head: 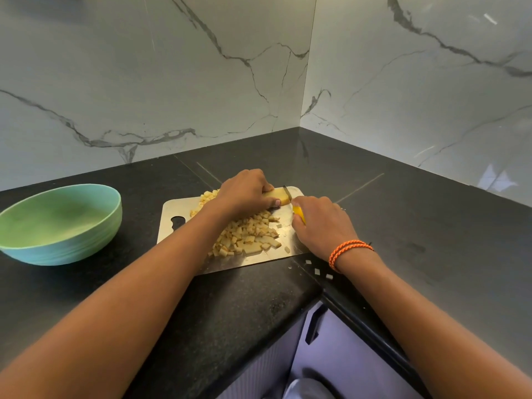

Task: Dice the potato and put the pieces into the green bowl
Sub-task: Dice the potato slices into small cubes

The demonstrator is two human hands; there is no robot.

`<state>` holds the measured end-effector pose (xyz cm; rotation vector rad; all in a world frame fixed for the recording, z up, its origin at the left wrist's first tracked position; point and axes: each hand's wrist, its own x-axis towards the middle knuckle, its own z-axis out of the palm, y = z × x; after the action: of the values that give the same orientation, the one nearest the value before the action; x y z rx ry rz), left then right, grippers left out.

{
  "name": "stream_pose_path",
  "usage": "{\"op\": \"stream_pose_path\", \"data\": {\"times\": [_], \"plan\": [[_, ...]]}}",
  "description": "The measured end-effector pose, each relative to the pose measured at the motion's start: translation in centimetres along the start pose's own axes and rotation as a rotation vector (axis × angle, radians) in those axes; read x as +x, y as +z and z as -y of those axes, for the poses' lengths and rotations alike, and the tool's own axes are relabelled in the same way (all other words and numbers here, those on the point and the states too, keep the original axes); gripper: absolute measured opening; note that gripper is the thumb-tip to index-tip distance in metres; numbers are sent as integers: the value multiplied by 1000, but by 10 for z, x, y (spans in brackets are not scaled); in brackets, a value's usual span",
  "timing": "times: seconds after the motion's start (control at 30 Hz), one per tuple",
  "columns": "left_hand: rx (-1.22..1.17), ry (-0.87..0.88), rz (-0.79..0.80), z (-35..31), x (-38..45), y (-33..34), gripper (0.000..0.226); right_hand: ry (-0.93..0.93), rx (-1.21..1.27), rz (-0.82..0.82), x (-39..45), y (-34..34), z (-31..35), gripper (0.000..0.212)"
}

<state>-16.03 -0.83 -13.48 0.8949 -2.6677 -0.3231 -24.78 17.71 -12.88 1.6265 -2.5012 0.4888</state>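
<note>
A steel cutting board (172, 208) lies on the black counter. At its far edge my left hand (244, 192) grips a pale yellow potato chunk (279, 194). My right hand (322, 223) holds a yellow-handled knife (298, 213); its blade stands against the right end of the chunk. A heap of diced potato pieces (247, 236) covers the middle of the board, partly hidden under my left forearm. The green bowl (57, 223) sits to the left of the board, with nothing visible inside.
A few stray potato bits (316, 271) lie on the counter just off the board's near right corner. Marble walls close the corner behind. The counter's front edge (259, 321) runs close to me, with purple cabinet fronts (331, 355) below.
</note>
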Motion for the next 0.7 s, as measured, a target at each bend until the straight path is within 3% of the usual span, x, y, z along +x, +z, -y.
{"op": "stream_pose_path", "data": {"times": [0.33,0.7], "plan": [[53,-6,-24,-3,0,-2,50,15,81,49,11,-2,-4,36],[80,-30,-62,-5,-4,-1,48,23,190,36,-34,-13,-17,39]]}}
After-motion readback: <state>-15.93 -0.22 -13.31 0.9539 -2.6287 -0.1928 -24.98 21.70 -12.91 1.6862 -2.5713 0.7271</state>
